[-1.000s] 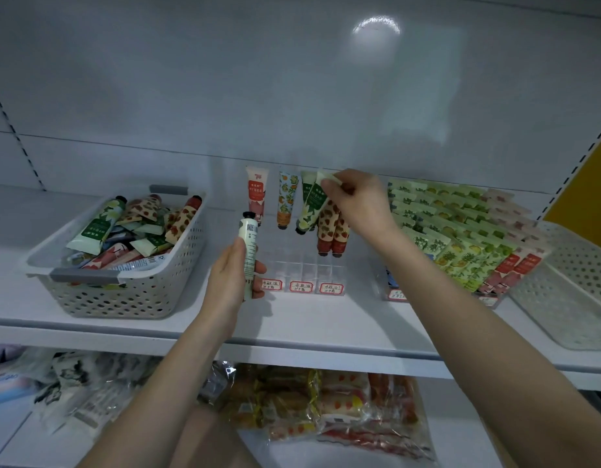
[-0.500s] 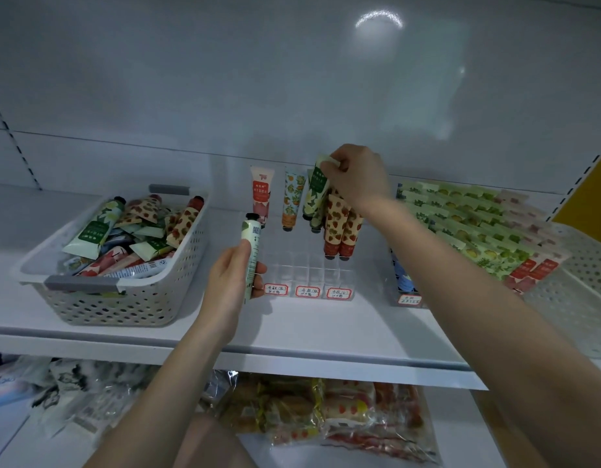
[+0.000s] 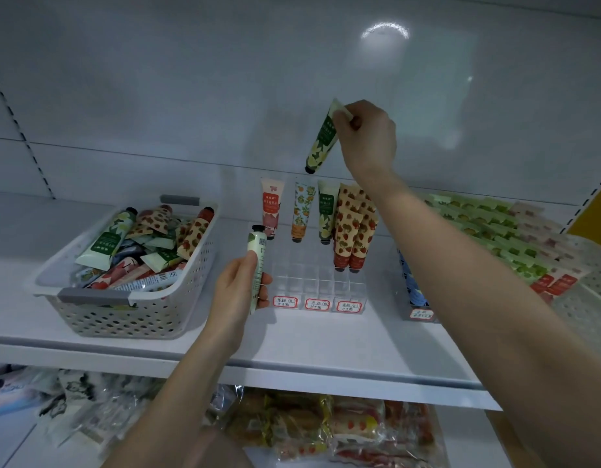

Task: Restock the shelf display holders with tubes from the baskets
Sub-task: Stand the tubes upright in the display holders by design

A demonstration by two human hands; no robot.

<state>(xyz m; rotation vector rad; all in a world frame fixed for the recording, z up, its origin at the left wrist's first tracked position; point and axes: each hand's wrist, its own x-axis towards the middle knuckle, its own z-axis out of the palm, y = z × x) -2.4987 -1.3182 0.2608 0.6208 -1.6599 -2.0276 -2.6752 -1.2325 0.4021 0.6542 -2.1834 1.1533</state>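
Head view: right hand (image 3: pixel 366 136) has lifted the green floral tube (image 3: pixel 321 140) well above the clear holder (image 3: pixel 312 282), pinching its crimped end, cap down, over the back row by the shelf's (image 3: pixel 326 346) rear edge. Half a second ago it sat low among the standing tubes. Probably re-aiming for a slot; not placed yet. Left hand (image 3: pixel 238 288) grips a pale tube (image 3: pixel 257 265), cap up, at the holder's front-left corner.

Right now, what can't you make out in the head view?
Head view only:
- Handwritten labels on the clear holder: too small, blurred.
- Lower tubes in the basket: buried under the top layer.
- Blue packs: mostly behind the right forearm.
- Bagged goods below: cut by the bottom edge.
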